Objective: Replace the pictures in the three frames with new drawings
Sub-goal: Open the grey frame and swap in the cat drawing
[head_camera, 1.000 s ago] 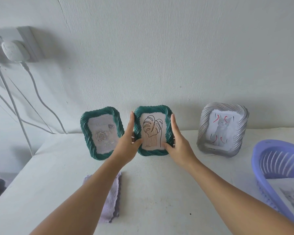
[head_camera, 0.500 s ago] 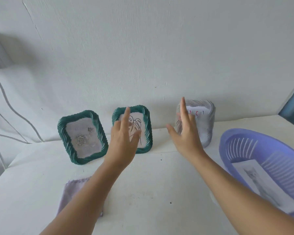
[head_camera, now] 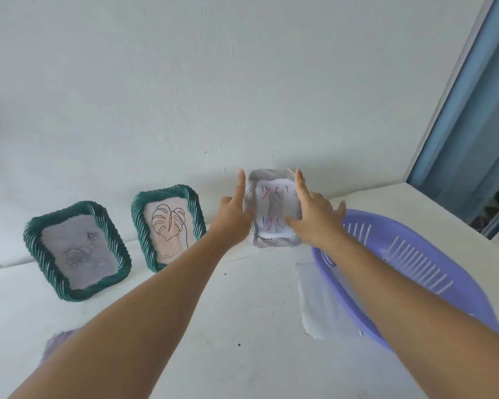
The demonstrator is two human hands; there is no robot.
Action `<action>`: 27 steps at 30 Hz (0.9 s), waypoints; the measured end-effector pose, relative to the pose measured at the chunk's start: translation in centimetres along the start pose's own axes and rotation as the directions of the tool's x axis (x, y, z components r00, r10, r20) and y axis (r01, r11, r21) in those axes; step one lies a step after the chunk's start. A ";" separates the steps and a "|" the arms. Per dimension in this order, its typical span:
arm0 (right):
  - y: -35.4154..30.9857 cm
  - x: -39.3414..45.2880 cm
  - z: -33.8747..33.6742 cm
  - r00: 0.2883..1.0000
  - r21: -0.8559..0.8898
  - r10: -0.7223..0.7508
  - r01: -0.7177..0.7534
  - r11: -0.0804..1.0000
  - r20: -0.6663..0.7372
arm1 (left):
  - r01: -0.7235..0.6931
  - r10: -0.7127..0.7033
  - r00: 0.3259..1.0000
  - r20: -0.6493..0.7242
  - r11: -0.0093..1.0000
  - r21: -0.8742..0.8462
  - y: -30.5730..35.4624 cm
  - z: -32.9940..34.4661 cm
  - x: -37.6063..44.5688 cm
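Nearest, a lilac cloth (head_camera: 59,342) lies at the worktop (head_camera: 213,326) edge under the left forearm. On the right, a sheet of paper (head_camera: 323,300) lies tucked under a purple basket (head_camera: 432,272). Farther back, the left hand (head_camera: 232,216) and right hand (head_camera: 314,218) bracket the silver frame (head_camera: 271,241), fingers spread wide against its sides, the hold not yet closed, probably to lift it for its swap. Its picture carries red strokes. Two green frames, the rose frame (head_camera: 77,250) and the leaf frame (head_camera: 169,227), lean against the wall on the left.
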State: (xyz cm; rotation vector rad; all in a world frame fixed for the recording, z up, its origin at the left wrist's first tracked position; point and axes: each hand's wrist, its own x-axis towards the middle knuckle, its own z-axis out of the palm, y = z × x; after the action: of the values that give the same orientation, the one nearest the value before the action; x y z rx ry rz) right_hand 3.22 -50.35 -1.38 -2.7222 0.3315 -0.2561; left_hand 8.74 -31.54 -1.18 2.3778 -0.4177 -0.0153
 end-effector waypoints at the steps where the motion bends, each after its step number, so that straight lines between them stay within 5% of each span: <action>1: 0.1 0.0 0.0 1.000 0.002 -0.005 0.005 1.000 0.022 | 0.029 -0.029 0.999 0.023 0.999 -0.020 -0.1 0.1 0.3; 5: 0.3 0.3 0.0 0.999 0.036 -0.016 0.015 0.999 0.043 | 0.085 -0.064 0.991 0.118 0.979 -0.184 -0.5 0.7 0.7; 12: 0.2 0.6 -0.4 0.990 0.264 -0.089 0.116 0.958 -0.111 | -0.014 0.028 0.999 0.046 0.955 -0.295 -0.6 -1.1 -0.1; 17: -1.6 -0.4 -1.3 0.970 0.509 -0.177 0.239 0.827 -0.167 | -0.064 0.065 0.998 -0.015 0.884 -0.464 -1.0 -4.0 -2.1; 27: -6.1 -6.3 -0.9 0.958 0.817 -0.277 0.217 0.534 -0.074 | -0.044 0.007 0.999 -0.051 0.654 -0.755 -3.8 -6.6 -7.6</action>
State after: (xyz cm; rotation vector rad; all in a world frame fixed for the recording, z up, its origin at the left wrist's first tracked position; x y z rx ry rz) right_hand -1.84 -43.55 0.99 -1.8018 -0.1896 -0.3009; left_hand 3.49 -22.30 0.53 1.5240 -0.3322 -0.1055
